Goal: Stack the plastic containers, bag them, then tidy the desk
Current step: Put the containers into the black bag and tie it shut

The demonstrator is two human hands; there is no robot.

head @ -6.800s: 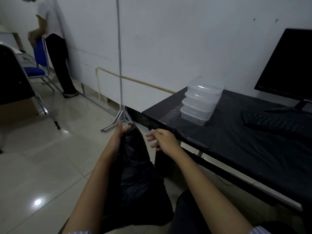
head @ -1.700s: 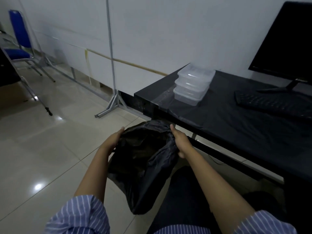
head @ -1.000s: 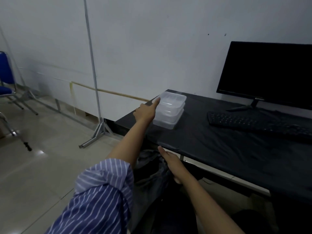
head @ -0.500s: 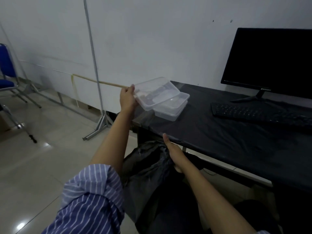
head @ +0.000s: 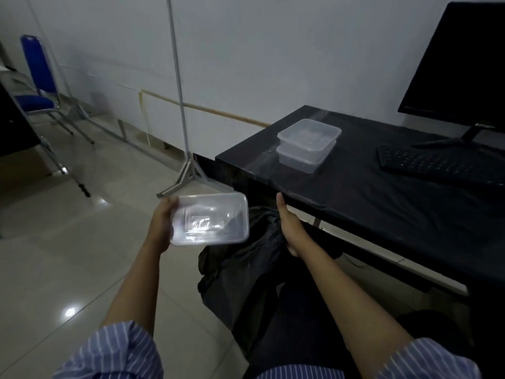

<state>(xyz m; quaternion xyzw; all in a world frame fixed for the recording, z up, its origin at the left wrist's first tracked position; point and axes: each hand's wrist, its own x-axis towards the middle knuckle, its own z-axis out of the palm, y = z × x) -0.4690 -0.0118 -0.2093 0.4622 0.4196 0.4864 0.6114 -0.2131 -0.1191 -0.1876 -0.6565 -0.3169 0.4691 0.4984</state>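
My left hand (head: pixel 161 225) grips a clear lidded plastic container (head: pixel 210 219) by its left end, holding it in the air just left of the black plastic bag (head: pixel 240 272) on my lap. My right hand (head: pixel 289 228) holds the bag's right rim, thumb pointing up, its fingers hidden in the plastic. Two more clear containers (head: pixel 307 144) sit stacked near the left end of the black desk (head: pixel 382 214).
A black keyboard (head: pixel 437 165) and a monitor (head: pixel 461 67) stand on the desk's right side. A metal stand (head: pixel 183 132) rises by the desk's left corner. Blue chair (head: pixel 38 86) at far left on the tiled floor.
My left hand lifted a container off the stack and brought it down beside the bag. The right hand kept hold of the bag's rim. The stack is lower.
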